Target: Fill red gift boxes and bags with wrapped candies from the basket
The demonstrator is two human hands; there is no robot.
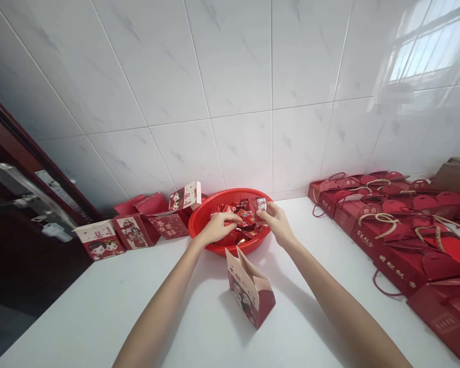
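Note:
A red plastic basket [230,250] holds several red-wrapped candies [247,219]. My left hand [221,228] reaches over its left part, thumb and fingers drawn together just above the candies; what they pinch, if anything, is hidden. At the basket's right side, my right hand [276,223] pinches a small red and white wrapped candy [260,204] between thumb and fingers. In front of the basket, between my forearms, an upright gift box [249,291] in cream and red with printed figures stands with its top flaps open.
Several gift boxes [136,232] stand left of the basket, one on top. Rows of dark red boxes [387,240] with rope handles line the right side. A white tiled wall [241,143] rises behind the white table [145,296]. A dark door with a handle [19,189] is at left.

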